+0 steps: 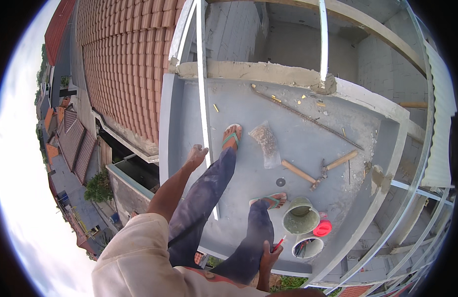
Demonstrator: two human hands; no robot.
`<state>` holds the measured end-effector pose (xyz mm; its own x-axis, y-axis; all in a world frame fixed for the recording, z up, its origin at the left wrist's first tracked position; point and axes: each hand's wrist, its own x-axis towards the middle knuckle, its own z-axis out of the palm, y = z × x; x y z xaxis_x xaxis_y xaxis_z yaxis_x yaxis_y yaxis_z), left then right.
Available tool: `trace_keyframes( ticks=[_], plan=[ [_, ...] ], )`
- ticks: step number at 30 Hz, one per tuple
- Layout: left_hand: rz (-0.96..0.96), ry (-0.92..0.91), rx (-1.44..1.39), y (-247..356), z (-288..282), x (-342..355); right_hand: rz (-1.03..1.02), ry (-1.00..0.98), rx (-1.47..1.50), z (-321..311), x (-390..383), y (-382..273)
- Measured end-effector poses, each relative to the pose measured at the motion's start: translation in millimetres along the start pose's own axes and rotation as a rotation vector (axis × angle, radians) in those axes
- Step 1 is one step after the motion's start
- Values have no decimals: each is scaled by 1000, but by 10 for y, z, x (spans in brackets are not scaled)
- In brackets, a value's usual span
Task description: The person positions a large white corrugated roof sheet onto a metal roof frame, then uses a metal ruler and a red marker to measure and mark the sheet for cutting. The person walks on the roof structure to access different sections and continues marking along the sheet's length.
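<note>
My left hand (196,157) is closed at the edge of a long pale metal profile (203,99), which runs from the top of the view down past my left leg. The fingertips overlap the profile; their exact hold is partly hidden. Low in the view, my right hand (269,256) grips a red pencil (279,243), its tip pointing up and right. Close to that hand stands a white bucket (308,247) with several thin items inside. Just beyond is a grey-green bucket (301,216) smeared with cement, beside a red plastic container (322,228).
Two wooden-handled hammers (298,171) lie with their heads close together. A clear plastic bag (265,143) of small pieces and a rusty rod (308,117) lie on the grey slab (224,193). Low walls (268,72) edge it; roof tiles (127,59) slope away left. Deep rooms open beyond.
</note>
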<state>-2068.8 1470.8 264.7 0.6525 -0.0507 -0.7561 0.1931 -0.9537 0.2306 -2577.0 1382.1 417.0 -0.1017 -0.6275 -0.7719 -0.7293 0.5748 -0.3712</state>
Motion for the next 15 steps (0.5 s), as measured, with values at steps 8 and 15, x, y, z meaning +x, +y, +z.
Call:
trace_keyframes(
  ticks=[8, 15],
  plan=[
    [-11, 224, -32, -93, 202, 2016, 59, 18, -162, 389, 31, -551],
    [-120, -152, -512, 55, -32, 2594, 61, 33, -389, 663, 82, -1124]
  ],
)
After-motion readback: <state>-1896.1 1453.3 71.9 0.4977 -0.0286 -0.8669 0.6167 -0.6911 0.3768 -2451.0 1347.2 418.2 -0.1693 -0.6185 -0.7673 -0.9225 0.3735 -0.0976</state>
